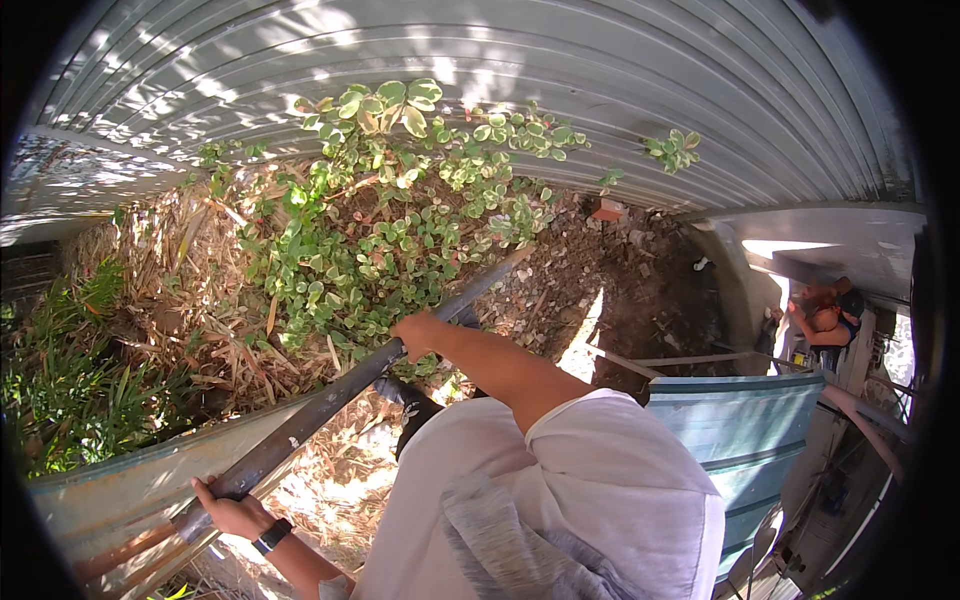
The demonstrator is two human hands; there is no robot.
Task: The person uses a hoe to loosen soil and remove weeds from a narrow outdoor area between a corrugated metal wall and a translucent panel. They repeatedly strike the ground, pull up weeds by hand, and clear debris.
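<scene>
Both my hands grip a long dark metal bar that runs from lower left up toward the middle right. My left hand, with a black watch on the wrist, holds the bar's lower end. My right hand holds it farther up, arm stretched out. The bar's far end reaches into dirt and dry debris beside a leafy green shrub. My dark shoe shows under the bar.
A corrugated metal fence runs behind the shrub. Dry leaves and stalks lie at the left, with green grass beyond. A blue corrugated sheet stands at the right. Another person crouches at the far right.
</scene>
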